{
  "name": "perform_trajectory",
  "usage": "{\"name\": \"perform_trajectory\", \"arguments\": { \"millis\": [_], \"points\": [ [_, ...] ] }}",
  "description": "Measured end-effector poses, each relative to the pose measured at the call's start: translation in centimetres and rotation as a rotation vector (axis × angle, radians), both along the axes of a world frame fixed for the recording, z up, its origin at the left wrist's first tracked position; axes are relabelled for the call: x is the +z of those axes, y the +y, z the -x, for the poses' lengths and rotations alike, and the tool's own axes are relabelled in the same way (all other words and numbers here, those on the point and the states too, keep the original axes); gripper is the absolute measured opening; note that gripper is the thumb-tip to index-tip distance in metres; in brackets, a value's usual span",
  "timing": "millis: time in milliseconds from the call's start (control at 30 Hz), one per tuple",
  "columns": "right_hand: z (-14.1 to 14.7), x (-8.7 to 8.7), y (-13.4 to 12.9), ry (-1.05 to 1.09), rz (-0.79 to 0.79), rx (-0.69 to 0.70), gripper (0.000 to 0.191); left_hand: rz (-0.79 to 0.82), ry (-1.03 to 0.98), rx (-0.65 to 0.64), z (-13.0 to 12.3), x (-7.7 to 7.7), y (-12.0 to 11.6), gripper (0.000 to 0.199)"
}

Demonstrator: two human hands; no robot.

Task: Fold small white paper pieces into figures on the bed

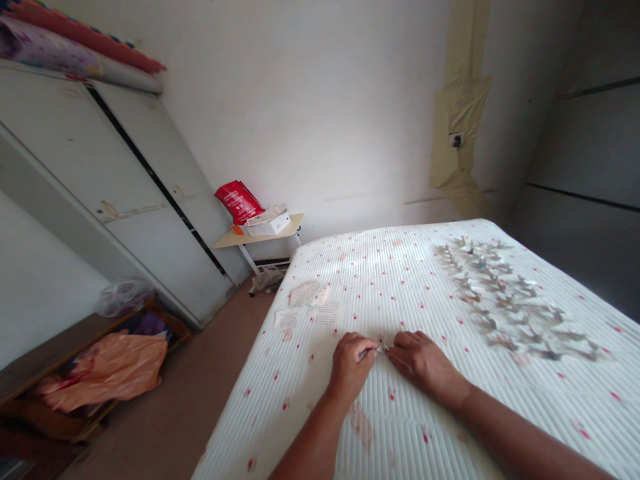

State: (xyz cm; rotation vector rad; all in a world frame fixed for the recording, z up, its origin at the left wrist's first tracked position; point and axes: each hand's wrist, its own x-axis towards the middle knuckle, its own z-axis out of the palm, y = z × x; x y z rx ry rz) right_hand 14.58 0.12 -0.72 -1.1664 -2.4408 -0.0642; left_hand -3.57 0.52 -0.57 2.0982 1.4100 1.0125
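Observation:
Close together over the bed, both hands pinch a small folded piece of paper [382, 347], mostly covered by the fingers. My left hand [353, 360] is closed on its left side, thumb against the fingertips. From the right, my right hand [423, 363] grips the other side with its fingers bent. Rows of folded paper cranes [520, 287] stand on the bedspread to the right. Beyond my left hand lie several printed paper pieces [327, 313], flat on the cover.
The bed [400, 413] has a white ribbed cover with red dots. Behind its far left corner stands a small table [225, 240] with a red bag [240, 202] and a white box [270, 225]. A grey cabinet [130, 180] and an orange plastic bag [110, 370] are at left.

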Motion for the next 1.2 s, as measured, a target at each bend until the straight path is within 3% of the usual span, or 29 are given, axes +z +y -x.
{"name": "perform_trajectory", "arguments": {
  "millis": [433, 700, 833, 1200],
  "points": [
    [0.0, -0.1, -0.1, -0.019, -0.004, -0.003, 0.025, 0.004, 0.064, -0.222, 1.0, 0.6, 1.5, 0.016],
    [0.0, -0.1, -0.2, -0.002, -0.002, -0.011, 0.026, -0.049, 0.344, -0.397, 2.1, 1.7, 2.6, 0.018],
    [0.0, -0.3, -0.2, -0.022, 0.019, -0.009, 0.024, -0.037, 0.381, -0.451, 2.0, 2.1, 3.0, 0.018],
    [0.0, -0.1, -0.1, -0.055, 0.016, -0.011, 0.022, 0.015, 0.258, -0.315, 1.3, 1.0, 2.8, 0.009]
  ]
}}
